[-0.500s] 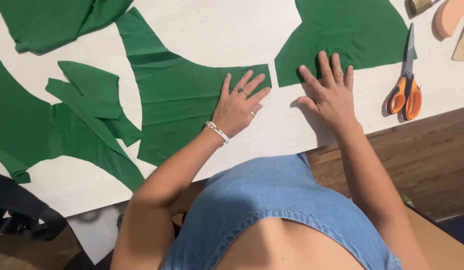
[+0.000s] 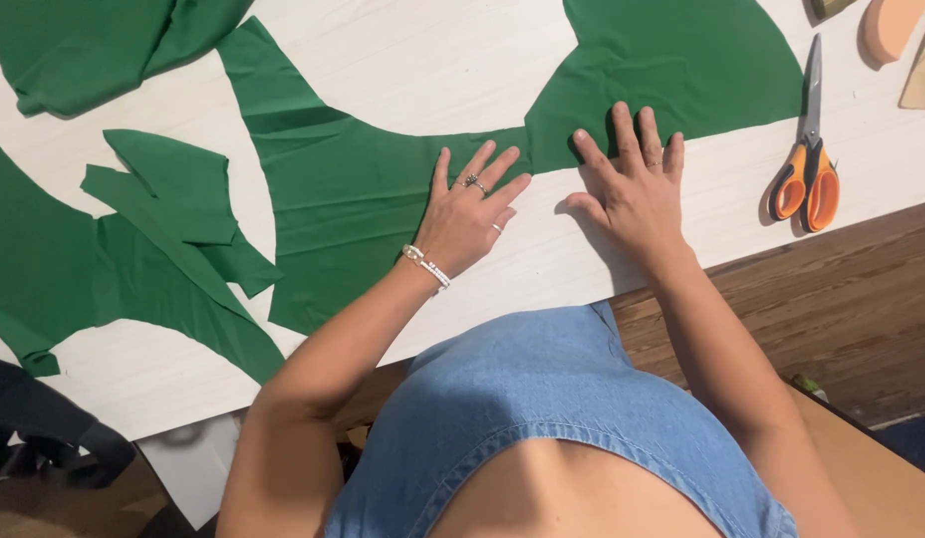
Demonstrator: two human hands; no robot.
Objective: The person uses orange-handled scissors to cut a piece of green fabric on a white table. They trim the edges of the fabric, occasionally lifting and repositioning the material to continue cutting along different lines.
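A large cut piece of green fabric (image 2: 353,189) lies flat on the white table (image 2: 462,60), curving up to a wider part at the upper right. My left hand (image 2: 467,214) rests palm down on the fabric's lower edge, fingers spread, with rings and a bracelet on the wrist. My right hand (image 2: 632,179) lies flat beside it, fingertips on the fabric's edge and palm on the bare table. Neither hand grips anything.
Other green fabric pieces (image 2: 163,229) lie at the left, and a bunched one (image 2: 94,40) at the top left. Orange-handled scissors (image 2: 806,169) lie shut at the right. A peach-coloured object (image 2: 891,25) sits at the top right corner. A dark bag (image 2: 34,418) hangs below the table's left edge.
Both hands have stayed flat on the fabric edge; the left hand's fingers have shifted slightly. The fabric lies the same.
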